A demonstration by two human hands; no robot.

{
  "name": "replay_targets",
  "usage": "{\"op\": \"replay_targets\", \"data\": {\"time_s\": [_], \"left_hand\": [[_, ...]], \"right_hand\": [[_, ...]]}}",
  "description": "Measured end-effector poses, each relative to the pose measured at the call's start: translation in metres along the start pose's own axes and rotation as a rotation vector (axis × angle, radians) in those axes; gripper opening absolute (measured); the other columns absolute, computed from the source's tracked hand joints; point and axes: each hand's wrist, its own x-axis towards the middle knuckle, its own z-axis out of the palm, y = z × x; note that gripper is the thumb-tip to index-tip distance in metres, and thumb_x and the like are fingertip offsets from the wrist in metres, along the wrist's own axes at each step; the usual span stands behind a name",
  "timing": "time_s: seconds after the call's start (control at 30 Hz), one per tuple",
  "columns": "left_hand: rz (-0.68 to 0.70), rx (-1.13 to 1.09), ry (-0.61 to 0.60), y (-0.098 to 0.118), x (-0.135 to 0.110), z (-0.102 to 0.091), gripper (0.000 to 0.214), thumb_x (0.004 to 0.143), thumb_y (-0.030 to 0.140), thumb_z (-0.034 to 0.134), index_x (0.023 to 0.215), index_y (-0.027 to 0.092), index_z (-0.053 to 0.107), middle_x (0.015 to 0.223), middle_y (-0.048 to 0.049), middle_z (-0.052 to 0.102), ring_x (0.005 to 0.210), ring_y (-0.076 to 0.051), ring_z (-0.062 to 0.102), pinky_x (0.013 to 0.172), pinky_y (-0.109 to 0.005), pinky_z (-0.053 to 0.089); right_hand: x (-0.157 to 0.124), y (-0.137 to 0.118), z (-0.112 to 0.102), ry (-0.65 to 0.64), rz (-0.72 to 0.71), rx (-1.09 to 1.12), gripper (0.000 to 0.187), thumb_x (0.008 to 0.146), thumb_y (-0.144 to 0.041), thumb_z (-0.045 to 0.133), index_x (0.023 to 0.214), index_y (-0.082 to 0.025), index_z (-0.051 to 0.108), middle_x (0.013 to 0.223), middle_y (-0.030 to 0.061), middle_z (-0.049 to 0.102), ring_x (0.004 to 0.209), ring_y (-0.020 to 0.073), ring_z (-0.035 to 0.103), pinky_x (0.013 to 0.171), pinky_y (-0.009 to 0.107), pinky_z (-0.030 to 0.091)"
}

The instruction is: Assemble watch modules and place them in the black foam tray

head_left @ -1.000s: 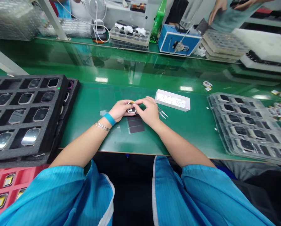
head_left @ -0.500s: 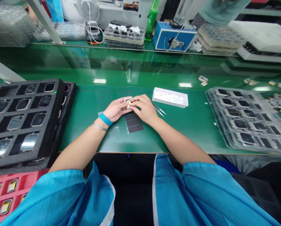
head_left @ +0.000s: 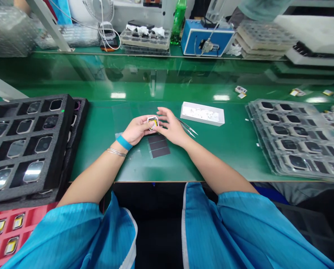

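Note:
My left hand is closed around an open watch case with a pale frame and a yellow piece inside. At the case's right side, my right hand has its thumb on the lower edge, with its other fingers curved behind and beside it. A pair of tweezers points away to the right from behind my right hand; whether the hand touches them is hidden. Below my hands, a sheet of black rectangular stickers lies on the green table.
A white box with small pieces sits beyond the tweezers. Black foam trays of watches stand left, above a red tray. Clear trays of watches are stacked right. Small yellow-and-white parts lie farther back.
The watch case has turned so its open inside with the yellow piece faces me more. My right fingers have opened out somewhat and lifted. The view has shifted slightly.

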Motion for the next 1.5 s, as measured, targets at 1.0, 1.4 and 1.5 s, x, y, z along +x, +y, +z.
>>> {"op": "replay_targets", "data": {"time_s": [1.0,1.4,1.5], "left_hand": [[0.226,0.36,0.294,0.008,0.007,-0.014,0.049,0.07,0.015,0.077,0.117,0.021,0.066,0.102,-0.0039,0.064,0.094,-0.017,0.062,0.089,-0.03,0.053],[0.652,0.722,0.331,0.051,-0.051,0.024,0.043,0.07,0.019,0.078,0.111,0.022,0.067,0.116,-0.0089,0.059,0.118,-0.03,0.049,0.1,-0.04,0.043],[0.551,0.553,0.433,0.071,-0.104,0.031,0.034,0.081,0.028,0.07,0.114,0.022,0.065,0.116,-0.0101,0.061,0.121,-0.032,0.047,0.091,-0.041,0.047]], "right_hand": [[0.01,0.024,-0.004,0.123,0.16,0.169,0.048,0.078,-0.05,0.067,0.115,-0.02,0.057,0.092,0.0046,0.073,0.08,0.0165,0.069,0.079,0.035,0.057],[0.01,0.026,-0.003,0.134,0.182,0.135,0.05,0.071,-0.055,0.069,0.106,-0.019,0.061,0.073,0.0023,0.071,0.069,0.0183,0.069,0.074,0.038,0.057],[0.011,0.031,-0.005,0.142,0.183,0.089,0.048,0.07,-0.055,0.069,0.104,-0.021,0.062,0.073,0.0037,0.071,0.071,0.0206,0.07,0.076,0.04,0.058]]}}
